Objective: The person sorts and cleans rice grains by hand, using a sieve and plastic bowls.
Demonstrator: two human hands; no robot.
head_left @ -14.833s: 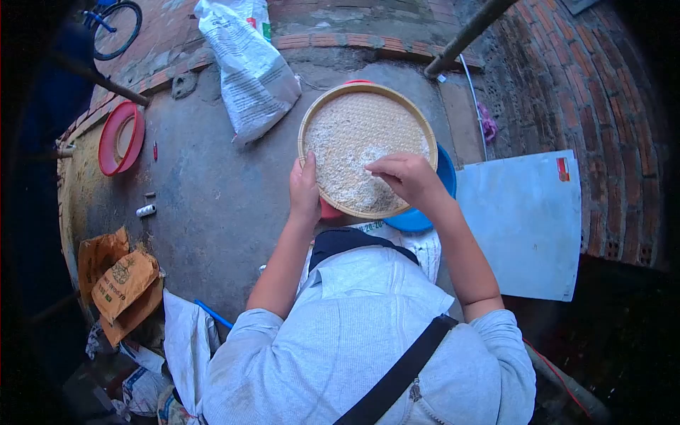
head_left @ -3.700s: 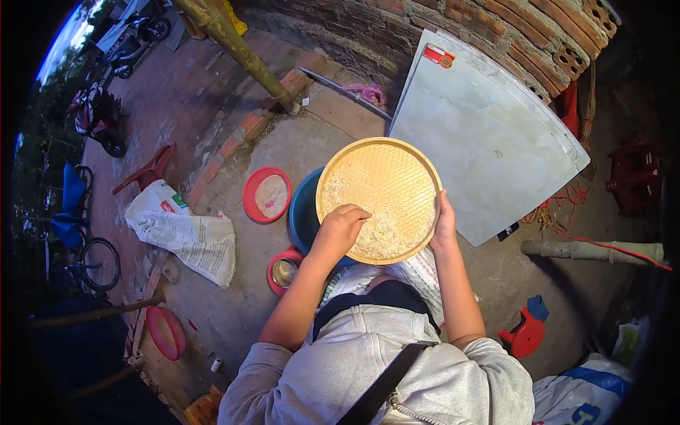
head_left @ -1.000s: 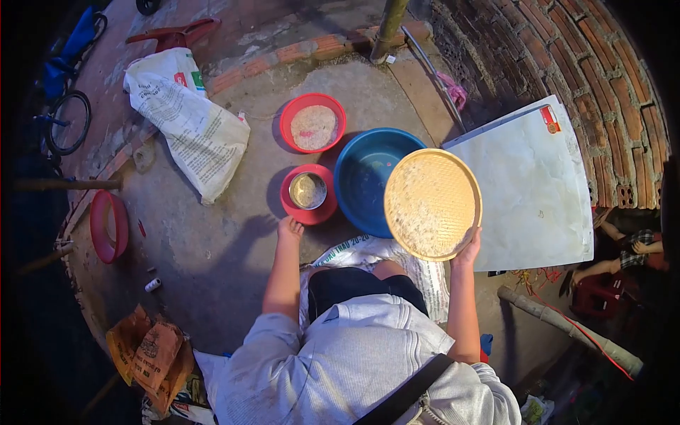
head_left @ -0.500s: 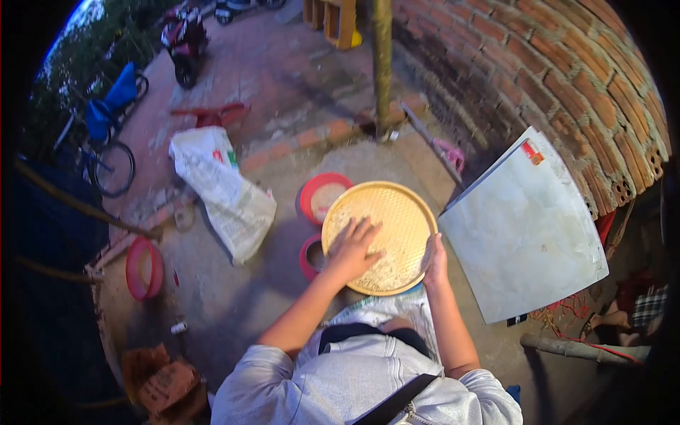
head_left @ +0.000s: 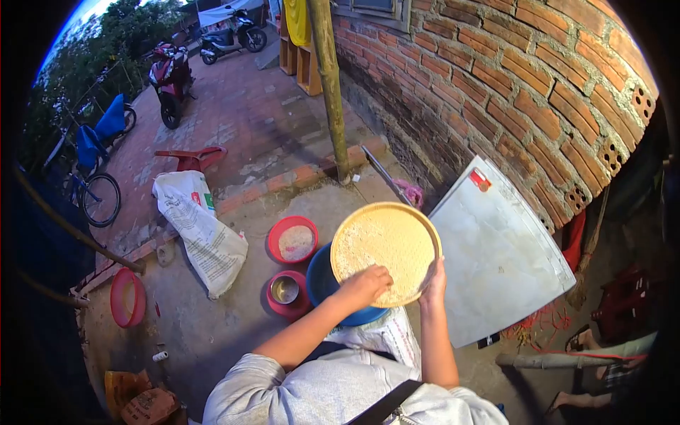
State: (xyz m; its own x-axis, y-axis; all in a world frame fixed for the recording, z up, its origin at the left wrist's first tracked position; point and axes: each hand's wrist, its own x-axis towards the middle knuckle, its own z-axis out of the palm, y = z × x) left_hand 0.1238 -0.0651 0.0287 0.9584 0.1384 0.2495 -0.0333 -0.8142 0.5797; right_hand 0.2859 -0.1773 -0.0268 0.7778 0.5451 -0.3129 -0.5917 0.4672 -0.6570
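Observation:
A round yellow winnowing tray (head_left: 414, 244) is tilted in front of my body, with pale grain-like bits scattered mostly over its left half. My right hand (head_left: 433, 282) grips its right rim, the thumb showing at the edge and the other fingers hidden beneath. Inside the tray my left hand (head_left: 367, 285) lies low on the woven surface, fingers curled together; whatever they hold is hidden. Partly under the tray stands a blue tub (head_left: 322, 273). To its left are a red basin (head_left: 272, 241) of pale grain and another red basin (head_left: 300, 304) with a metal bowl (head_left: 285, 289) in it.
A white sack (head_left: 205, 241) lies on the concrete to the left, near a third red basin (head_left: 115, 301). Grey sheets (head_left: 503, 255) lean toward the brick wall (head_left: 496, 92) at right. A wooden post (head_left: 331, 92) stands ahead. Another person's feet (head_left: 574, 400) show at lower right.
My left hand has gone from spread fingers to curled ones, lower on the tray. The view has tilted up, and the blue tub beneath the tray now shows.

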